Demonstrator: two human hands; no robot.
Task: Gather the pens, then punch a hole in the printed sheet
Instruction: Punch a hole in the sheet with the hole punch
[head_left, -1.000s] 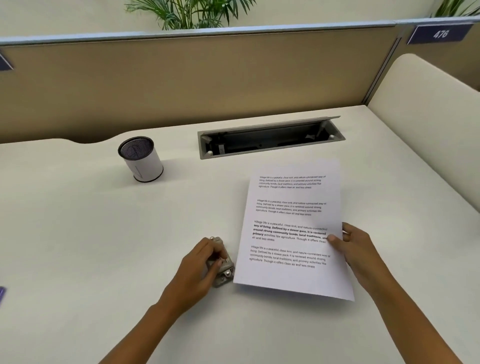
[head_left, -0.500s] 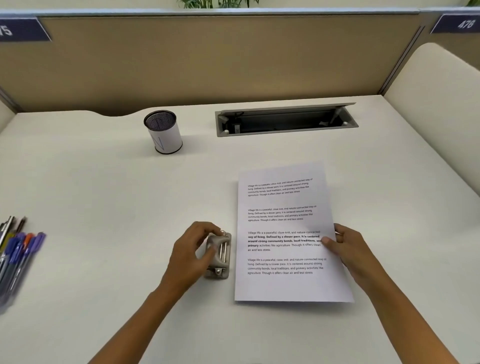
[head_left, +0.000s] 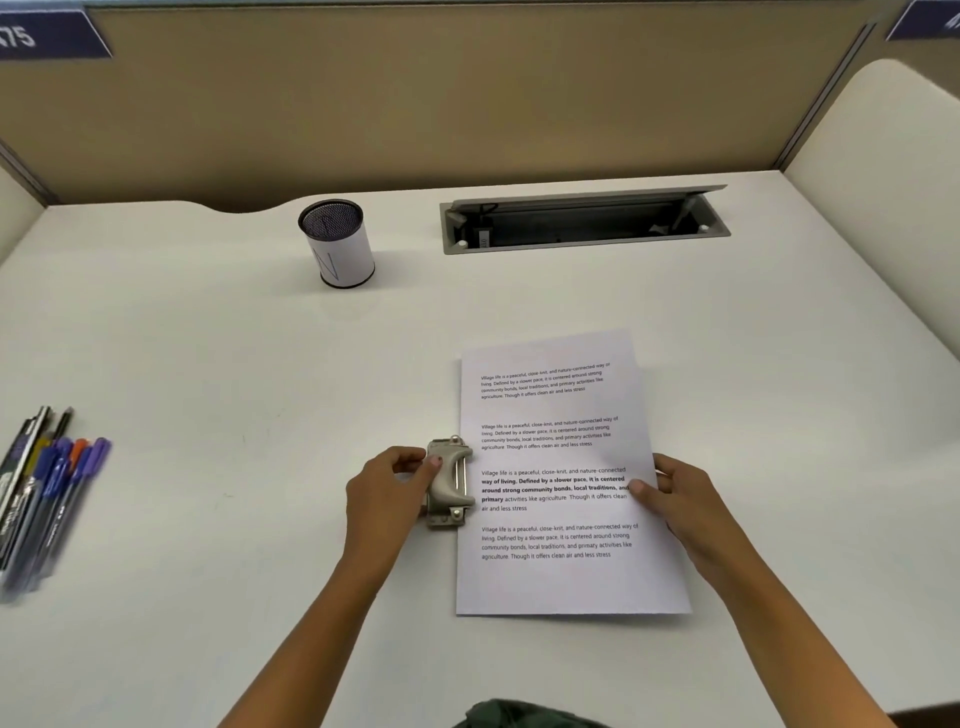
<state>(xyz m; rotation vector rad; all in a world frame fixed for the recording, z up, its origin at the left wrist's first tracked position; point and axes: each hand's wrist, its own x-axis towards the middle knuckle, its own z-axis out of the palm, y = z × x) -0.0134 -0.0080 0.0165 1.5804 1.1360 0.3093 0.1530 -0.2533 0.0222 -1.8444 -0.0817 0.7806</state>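
- Compared with a second ago, the sheet (head_left: 563, 483) had swung from a slant to nearly square with the bench (head_left: 208, 338), and the gap on its left had closed. Its left edge now met the mouth of the punch (head_left: 451, 486). I could not tell how deep it sat in the slot.
- The punch had turned a little too, so it ran along the paper's edge.
- The left hand (head_left: 389, 493) stayed on the punch, fingers (head_left: 415, 460) curled round its handle from the left, one tip resting on top.
- The right hand (head_left: 683, 501) kept pinching the sheet's right edge. The thumb lay on the print and the other fingers were tucked at or under the edge, feeding the paper leftward.
- The view had dropped and swung, bringing the pens (head_left: 44, 493) into sight. They lay in a loose bunch at the far left of the bench, blurred, and well apart from the cup (head_left: 340, 249), which looked to hold nothing.
- I judged the work to be in the punching step, with the paper lined up and the lever not yet pressed. I saw no hole in the sheet.
- The press would call for the right hand to hold the paper firmly into the slot, or the hole could land skewed or too near the edge.
- If gathering meant filling the cup, I judged that part undone.
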